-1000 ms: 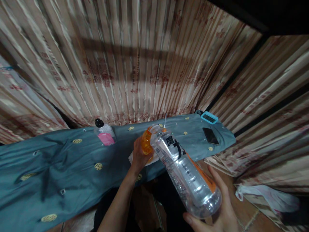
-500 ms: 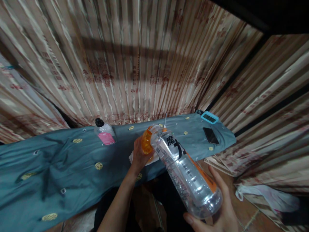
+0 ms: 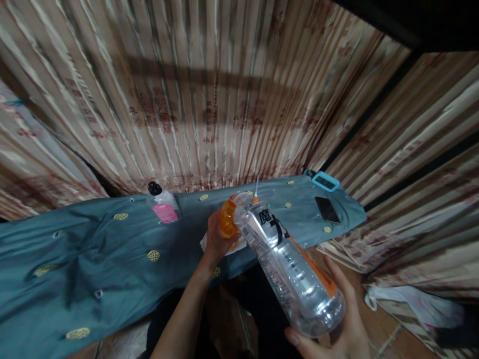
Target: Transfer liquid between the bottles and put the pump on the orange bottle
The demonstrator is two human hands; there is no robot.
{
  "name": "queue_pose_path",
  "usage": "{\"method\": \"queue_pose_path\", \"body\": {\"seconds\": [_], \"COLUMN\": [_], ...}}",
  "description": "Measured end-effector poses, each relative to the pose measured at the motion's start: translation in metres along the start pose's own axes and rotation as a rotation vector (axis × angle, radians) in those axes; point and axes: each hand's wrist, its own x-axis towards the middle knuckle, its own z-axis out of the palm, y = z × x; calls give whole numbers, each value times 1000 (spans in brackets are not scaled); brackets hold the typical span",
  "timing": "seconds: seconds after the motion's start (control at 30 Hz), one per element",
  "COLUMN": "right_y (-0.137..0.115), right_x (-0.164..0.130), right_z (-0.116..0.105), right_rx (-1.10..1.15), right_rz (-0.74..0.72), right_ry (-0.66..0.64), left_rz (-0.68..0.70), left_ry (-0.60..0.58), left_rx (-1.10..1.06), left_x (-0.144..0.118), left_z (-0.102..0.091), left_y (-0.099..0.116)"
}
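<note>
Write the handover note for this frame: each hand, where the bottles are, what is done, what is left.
Left hand: gripping the small orange bottle, held over the edge of the teal-covered board.
Right hand: cradling the base of the large clear plastic bottle, tilted with its mouth at the orange bottle's top.
Done: the two mouths are brought together; whether liquid is flowing cannot be told.
Left: the pour itself, by my reading; no caps are visible, so capping likely follows.
Nearby: clear bottle with pink label, phone, blue-cased device, white cloth under the left hand.

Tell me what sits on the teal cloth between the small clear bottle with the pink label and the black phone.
In the head view, the left hand gripping an orange container sits there, over white paper.
</note>
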Motion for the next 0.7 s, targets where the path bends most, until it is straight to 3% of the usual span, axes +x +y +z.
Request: {"method": "queue_pose_path", "body": {"seconds": [0.27,0.5,0.7], "right_y": [3,14,11], "right_x": [3,2,2], "right_z": [-2,-5,-5], "right_rx": [-48,22,-22], "right_rz": [-67,-42,-45], "right_ry": [8,-58,-40], "left_rz": [-17,-1,13], "left_ry": [-25,-10,-4], "left_rx": [-17,-35,-4], "left_x": [2,1,1], "left_z": [-4,-5,-4], "left_y": [6,9,6]}}
